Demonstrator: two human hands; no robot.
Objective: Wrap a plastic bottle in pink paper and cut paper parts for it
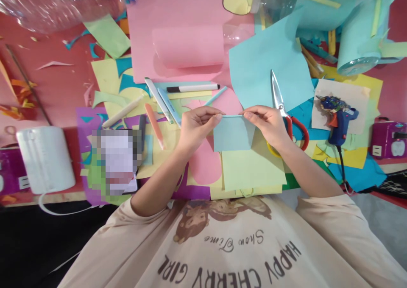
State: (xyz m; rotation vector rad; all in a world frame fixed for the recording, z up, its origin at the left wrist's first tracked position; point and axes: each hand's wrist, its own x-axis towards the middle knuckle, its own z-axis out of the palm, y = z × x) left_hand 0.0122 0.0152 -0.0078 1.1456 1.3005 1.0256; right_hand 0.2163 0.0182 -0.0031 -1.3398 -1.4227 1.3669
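Between my two hands is a small light blue sheet of paper (234,134), its far edge curled into a narrow roll. My left hand (201,124) pinches the roll's left end between thumb and fingers. At the right end, my right hand (266,122) pinches it the same way. Under the paper lie a pale green sheet (254,169) and a pink paper piece (203,165). Scissors with red and yellow handles (280,97) lie just beyond my right hand, partly hidden by it. A thin light blue paper roll (216,96) rests past my left hand.
A blue glue gun (341,124) lies on a pale card at the right, its cord running toward me. Markers (193,88) and paper scraps cover the middle. Plastic bottles (60,8) lie at the back. A phone (117,156) and white pouch (46,158) are at left.
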